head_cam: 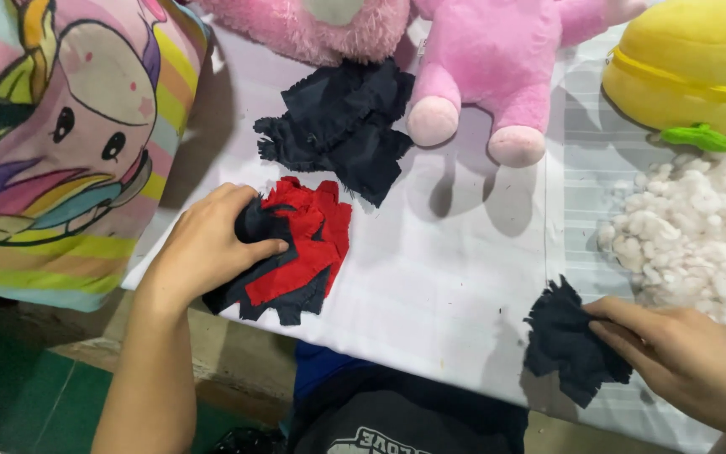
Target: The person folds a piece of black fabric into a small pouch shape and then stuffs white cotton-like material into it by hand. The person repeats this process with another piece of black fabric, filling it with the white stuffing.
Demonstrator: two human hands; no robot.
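Sorting fabric scraps on a white-covered table [430,277]: left hand [203,244] curled over, pressing down a red and navy scrap pile [300,252] at the near edge; right hand [674,353] pinching a navy scrap [566,340] between fingers beside the white stuffing [699,227]. Likely needing next: bringing that piece across to a pile.

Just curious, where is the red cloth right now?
The red cloth lies left of centre on the white table, under the left hand, just below a dark scrap pile.
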